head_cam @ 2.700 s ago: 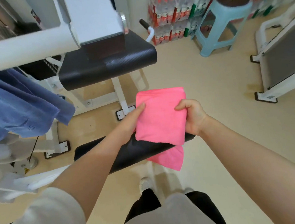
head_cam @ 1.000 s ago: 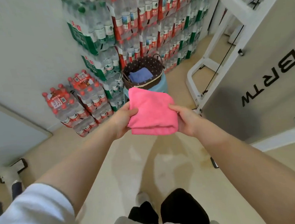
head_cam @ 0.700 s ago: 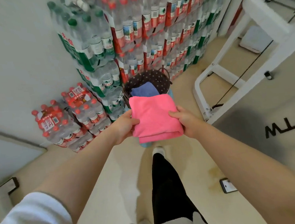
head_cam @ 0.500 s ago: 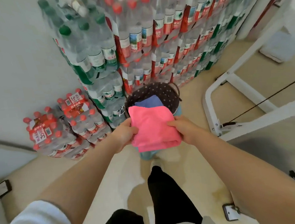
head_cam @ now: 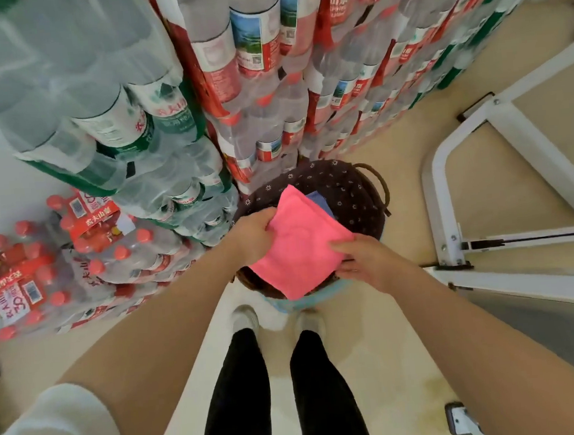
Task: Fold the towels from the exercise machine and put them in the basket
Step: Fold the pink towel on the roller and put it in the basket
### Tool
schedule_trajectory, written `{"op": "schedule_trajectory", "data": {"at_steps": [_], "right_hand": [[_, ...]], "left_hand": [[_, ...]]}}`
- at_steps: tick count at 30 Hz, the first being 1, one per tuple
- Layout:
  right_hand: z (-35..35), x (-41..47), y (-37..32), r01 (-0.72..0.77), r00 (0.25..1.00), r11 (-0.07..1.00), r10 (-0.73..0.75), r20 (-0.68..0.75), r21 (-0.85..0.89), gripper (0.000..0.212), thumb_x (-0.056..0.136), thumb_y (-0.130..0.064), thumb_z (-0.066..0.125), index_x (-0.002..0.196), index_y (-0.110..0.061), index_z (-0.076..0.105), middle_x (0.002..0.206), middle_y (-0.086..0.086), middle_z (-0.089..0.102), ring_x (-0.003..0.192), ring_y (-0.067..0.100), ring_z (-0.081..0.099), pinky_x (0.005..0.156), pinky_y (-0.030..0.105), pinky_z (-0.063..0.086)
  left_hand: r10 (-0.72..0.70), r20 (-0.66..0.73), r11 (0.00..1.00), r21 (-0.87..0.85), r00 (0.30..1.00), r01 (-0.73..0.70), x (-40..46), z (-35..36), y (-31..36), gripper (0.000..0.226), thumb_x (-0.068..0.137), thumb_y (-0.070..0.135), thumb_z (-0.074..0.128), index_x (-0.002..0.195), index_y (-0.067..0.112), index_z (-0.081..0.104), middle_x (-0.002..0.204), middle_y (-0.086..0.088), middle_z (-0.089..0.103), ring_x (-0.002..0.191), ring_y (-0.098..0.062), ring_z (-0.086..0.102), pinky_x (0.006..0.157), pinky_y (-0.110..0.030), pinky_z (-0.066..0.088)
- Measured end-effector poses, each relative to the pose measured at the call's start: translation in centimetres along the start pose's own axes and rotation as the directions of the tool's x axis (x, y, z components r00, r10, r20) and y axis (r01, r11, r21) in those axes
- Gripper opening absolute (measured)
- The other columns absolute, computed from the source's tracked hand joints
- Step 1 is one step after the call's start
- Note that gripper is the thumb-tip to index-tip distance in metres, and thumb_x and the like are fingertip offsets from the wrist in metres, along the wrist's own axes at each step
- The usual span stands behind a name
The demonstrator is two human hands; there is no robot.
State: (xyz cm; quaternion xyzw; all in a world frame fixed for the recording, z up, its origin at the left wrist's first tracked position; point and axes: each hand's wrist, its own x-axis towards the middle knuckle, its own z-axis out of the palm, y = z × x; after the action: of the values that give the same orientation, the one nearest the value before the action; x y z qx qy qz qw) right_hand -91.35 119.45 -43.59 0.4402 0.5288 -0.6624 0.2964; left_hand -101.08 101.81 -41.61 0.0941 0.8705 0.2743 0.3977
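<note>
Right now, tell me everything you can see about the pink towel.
The pink towel is a soft, fuzzy-looking cloth, folded into a flat, roughly square pad turned diamond-wise. The left hand pinches its left edge and the right hand grips its lower right edge. It is held over the dark, flower-print basket, covering most of a blue towel inside. Whether it rests on that towel cannot be told.

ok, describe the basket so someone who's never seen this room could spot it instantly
Start at the tall wall of shrink-wrapped water bottle packs. At its foot, on a light blue stool, sits the basket: round, dark brown, with a small-flower-print lining and a loop handle. Nothing else nearby is round or dark, and a folded pink towel is held over it.
</note>
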Motion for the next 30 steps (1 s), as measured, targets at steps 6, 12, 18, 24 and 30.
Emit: {"op": "schedule_trajectory", "data": {"at_steps": [6, 12, 18, 24, 30], "right_hand": [[0.3, 5.4, -0.9, 0.233, 0.902, 0.966, -0.256, -0.347, -0.108, 0.040, 0.093, -0.033, 0.052, 0.121, -0.006, 0.050, 0.111, 0.006, 0.055, 0.100, 0.021, 0.052, 0.090, 0.038, 0.045], [0.4, 8.1, -0.6, 0.327, 0.927, 0.922, -0.355, -0.119, -0.209, 0.046, 0.086, -0.002, 0.056, 0.130, -0.010, 0.048, 0.123, 0.006, 0.055, 0.113, 0.020, 0.052, 0.095, 0.030, 0.040], [0.2, 9.5, -0.9, 0.436, 0.822, 0.816, -0.533, -0.202, -0.380, 0.054, 0.085, 0.007, 0.048, 0.132, -0.020, 0.043, 0.117, -0.007, 0.050, 0.110, 0.010, 0.048, 0.097, 0.027, 0.038], [0.7, 9.9, 0.4, 0.375, 0.715, 0.438, -0.697, -0.045, -0.817, 0.054, 0.092, -0.014, 0.050, 0.142, -0.009, 0.028, 0.151, 0.012, 0.024, 0.137, 0.026, 0.029, 0.112, 0.033, 0.022], [-0.1, 10.5, 1.7, 0.323, 0.704, -0.403, -0.502, 0.501, -0.857, 0.088, 0.074, -0.064, 0.039, 0.141, -0.006, 0.034, 0.150, 0.014, 0.033, 0.140, 0.027, 0.020, 0.112, 0.048, 0.011]], "left_hand": [[-0.251, 0.085, 0.933, -0.245, 0.964, 0.264, 4.7, 3.6, -2.6, 0.031, 0.085, 0.001, 0.044, 0.117, 0.003, 0.047, 0.121, -0.018, 0.055, 0.111, -0.034, 0.052, 0.086, -0.030, 0.041], [-0.490, 0.223, 0.448, -0.765, 0.843, 0.462, 6.0, 6.2, -4.4, 0.050, 0.087, 0.034, 0.054, 0.134, 0.022, 0.042, 0.129, -0.003, 0.052, 0.117, -0.030, 0.050, 0.100, -0.051, 0.043], [-0.397, -0.016, 0.644, -0.717, 0.918, 0.266, 6.1, 8.1, -4.4, 0.041, 0.098, 0.019, 0.044, 0.137, 0.012, 0.035, 0.123, -0.003, 0.051, 0.111, -0.021, 0.050, 0.098, -0.034, 0.041], [-0.381, -0.266, 0.868, -0.432, 0.886, 0.243, 5.6, 7.7, -4.5, 0.059, 0.087, 0.004, 0.049, 0.140, 0.010, 0.024, 0.118, -0.011, 0.049, 0.109, -0.031, 0.049, 0.094, -0.041, 0.042], [0.439, -0.152, 0.709, 0.665, 0.886, -0.237, 5.9, 9.0, -4.4, 0.077, 0.076, 0.049, 0.058, 0.135, 0.001, 0.044, 0.144, -0.019, 0.041, 0.134, -0.031, 0.037, 0.110, -0.042, 0.030]]}}
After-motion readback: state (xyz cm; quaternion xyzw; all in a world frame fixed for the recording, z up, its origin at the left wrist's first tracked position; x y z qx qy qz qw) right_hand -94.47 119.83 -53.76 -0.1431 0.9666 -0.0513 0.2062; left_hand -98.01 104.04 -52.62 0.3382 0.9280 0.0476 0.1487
